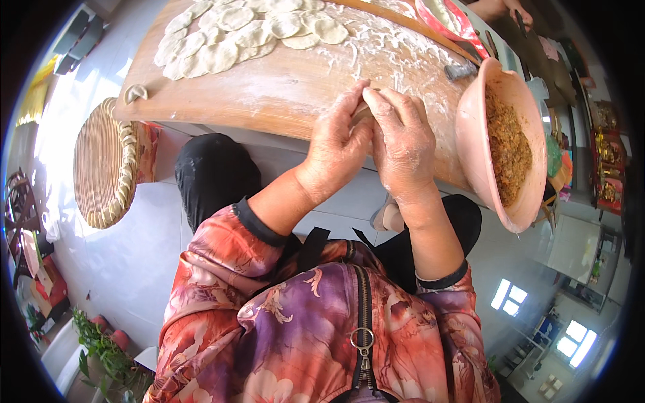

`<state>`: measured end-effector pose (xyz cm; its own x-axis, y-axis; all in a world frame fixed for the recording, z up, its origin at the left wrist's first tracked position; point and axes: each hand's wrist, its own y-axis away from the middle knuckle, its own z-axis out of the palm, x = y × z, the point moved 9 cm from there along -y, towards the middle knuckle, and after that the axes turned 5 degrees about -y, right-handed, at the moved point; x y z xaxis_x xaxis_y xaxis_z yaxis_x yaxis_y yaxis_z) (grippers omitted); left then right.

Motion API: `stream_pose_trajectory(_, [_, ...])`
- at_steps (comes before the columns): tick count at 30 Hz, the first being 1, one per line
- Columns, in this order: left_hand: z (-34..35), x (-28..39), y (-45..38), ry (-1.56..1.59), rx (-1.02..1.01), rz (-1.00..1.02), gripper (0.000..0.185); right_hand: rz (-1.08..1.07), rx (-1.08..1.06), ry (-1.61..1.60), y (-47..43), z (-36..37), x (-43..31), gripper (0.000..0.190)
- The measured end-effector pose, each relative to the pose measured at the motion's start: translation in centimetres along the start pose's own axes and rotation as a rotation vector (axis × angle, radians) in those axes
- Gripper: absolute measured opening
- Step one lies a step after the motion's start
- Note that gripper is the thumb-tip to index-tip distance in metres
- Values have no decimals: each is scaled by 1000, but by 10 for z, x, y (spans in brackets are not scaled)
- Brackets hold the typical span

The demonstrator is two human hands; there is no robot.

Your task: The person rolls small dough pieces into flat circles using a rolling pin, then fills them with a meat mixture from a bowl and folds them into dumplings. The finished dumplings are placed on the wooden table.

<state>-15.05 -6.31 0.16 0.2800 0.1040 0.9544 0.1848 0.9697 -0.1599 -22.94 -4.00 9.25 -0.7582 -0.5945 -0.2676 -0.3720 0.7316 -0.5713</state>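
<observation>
Over the near edge of a floured wooden board, my left hand and my right hand meet, both dusted with flour. Between them they hold a dumpling, mostly hidden by the fingers. Round dough wrappers lie overlapping at the far left of the board. A single folded dumpling sits at the board's left corner. To the right, a pink plastic bowl of minced filling stands tilted in view.
Left of the board is a round woven tray with dumplings along its right rim. A wooden rolling pin, a red flour container and a small metal-like object lie at the far right. Another person's hand shows at upper right.
</observation>
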Motion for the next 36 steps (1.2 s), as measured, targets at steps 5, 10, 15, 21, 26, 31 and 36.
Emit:
stream_pose_trajectory(5, [19, -18, 2, 592, -62, -353, 65, 100, 68, -81, 3, 7, 7, 36])
stream_pose_trajectory(10, [12, 0, -2, 784, -71, -306, 71, 120, 224, -158, -1, 12, 4, 29])
stream_pose_trajectory(15, [-25, 9, -6, 475, -22, -164, 61, 53, 117, -223, -19, 26, -6, 34])
stream_pose_trajectory(21, [-136, 65, -19, 319, 233, -41, 37, 184, -5, -312, -18, 28, 17, 52])
stream_pose_trajectory(26, [-290, 130, -41, -422, 442, 44, 33, 306, -6, -280, 19, 53, 63, 42])
stream_pose_trajectory(31, [-396, 112, -48, -969, 365, -296, 32, 282, 28, -285, 18, 55, 59, 35])
stream_pose_trajectory(36, [-397, 99, -61, -1377, 105, -352, 33, 236, 12, -245, 15, 51, 55, 32])
